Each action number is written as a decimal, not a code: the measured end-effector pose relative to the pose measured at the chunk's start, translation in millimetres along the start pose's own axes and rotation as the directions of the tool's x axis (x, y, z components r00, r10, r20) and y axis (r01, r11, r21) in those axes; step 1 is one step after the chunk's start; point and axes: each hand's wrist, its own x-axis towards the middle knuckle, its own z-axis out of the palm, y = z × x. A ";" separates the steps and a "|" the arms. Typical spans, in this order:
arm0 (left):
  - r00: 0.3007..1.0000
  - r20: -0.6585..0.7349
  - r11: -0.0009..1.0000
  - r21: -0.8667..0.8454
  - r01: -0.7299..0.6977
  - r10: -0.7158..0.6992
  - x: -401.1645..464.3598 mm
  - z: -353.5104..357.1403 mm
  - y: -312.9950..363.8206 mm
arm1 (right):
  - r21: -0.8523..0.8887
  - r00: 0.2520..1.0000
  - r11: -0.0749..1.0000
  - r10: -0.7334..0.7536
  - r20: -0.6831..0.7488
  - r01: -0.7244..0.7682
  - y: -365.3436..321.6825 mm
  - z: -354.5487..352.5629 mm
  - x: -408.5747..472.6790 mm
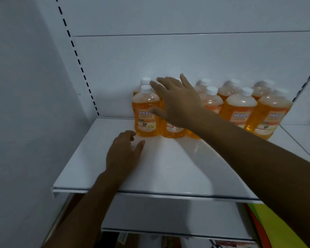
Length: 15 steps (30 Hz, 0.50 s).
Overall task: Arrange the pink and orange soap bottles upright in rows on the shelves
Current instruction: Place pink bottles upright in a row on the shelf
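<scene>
Orange soap bottles (209, 106) stand upright in two rows at the back of the white shelf (168, 167). Nearest me, my left hand (123, 154) rests open on the shelf; beyond, my right hand (175, 102), fingers spread (gripping nothing), squares up the front row.

Bottles (238, 108) seemingly block the back; shelf (168, 167) front bare.

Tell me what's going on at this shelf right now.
A person is stocking orange soap bottles on a white shelf. The bottles stand upright in two rows against the back panel. The right hand reaches over them, fingers spread in front of one bottle, gripping nothing clearly. The left hand rests open on the shelf beside the leftmost front bottle.
</scene>
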 end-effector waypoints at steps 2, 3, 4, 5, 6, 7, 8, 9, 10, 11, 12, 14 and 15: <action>0.998 0.043 0.996 0.066 -0.057 0.054 -18.3 -1.0 10.6 | 0.014 0.999 0.999 0.033 -0.006 -0.033 10.4 -11.3 -21.2; 0.994 0.076 0.993 0.089 -0.079 0.072 -27.1 0.3 20.4 | 0.022 0.999 0.998 0.053 -0.004 -0.053 17.9 -18.5 -33.8; 0.990 0.110 0.989 0.104 -0.101 0.090 -35.8 3.3 32.2 | 0.028 0.997 0.997 0.072 -0.002 -0.072 26.7 -27.0 -48.1; 0.983 0.144 0.986 0.110 -0.127 0.111 -45.4 8.2 46.5 | 0.032 0.996 0.995 0.091 -0.003 -0.091 37.3 -36.0 -64.5; 0.976 0.168 0.982 0.106 -0.156 0.137 -55.6 14.0 63.9 | 0.035 0.994 0.993 0.111 -0.006 -0.111 49.0 -45.4 -82.3; 0.968 0.185 0.977 0.098 -0.188 0.167 -66.3 20.7 84.6 | 0.039 0.991 0.991 0.131 -0.007 -0.131 62.7 -55.6 -102.6; 0.958 0.201 0.969 0.094 -0.228 0.206 -76.7 28.8 106.5 | 0.041 0.988 0.987 0.155 -0.007 -0.155 77.4 -65.8 -125.7; 0.944 0.226 0.958 0.100 -0.269 0.242 -86.9 37.7 129.0 | 0.041 0.983 0.982 0.183 -0.004 -0.183 92.7 -75.0 -150.3; 0.928 0.251 0.945 0.108 -0.310 0.276 -96.7 47.6 151.9 | 0.039 0.977 0.976 0.215 0.003 -0.215 108.5 -83.7 -176.9; 0.911 0.273 0.931 0.111 -0.349 0.309 -105.4 57.6 175.4 | 0.033 0.968 0.968 0.250 0.015 -0.250 124.8 -91.6 -204.4; 0.894 0.288 0.916 0.107 -0.386 0.343 -113.0 67.5 198.3 | 0.022 0.957 0.957 0.289 0.028 -0.290 140.5 -98.8 -230.7; 0.857 0.319 0.888 0.088 -0.452 0.404 -128.5 87.7 242.7 | -0.007 0.921 0.923 0.385 0.067 -0.385 170.7 -113.1 -281.2; 0.838 0.332 0.873 0.079 -0.482 0.432 -137.5 96.9 264.0 | -0.018 0.900 0.903 0.428 0.086 -0.428 184.4 -120.2 -304.5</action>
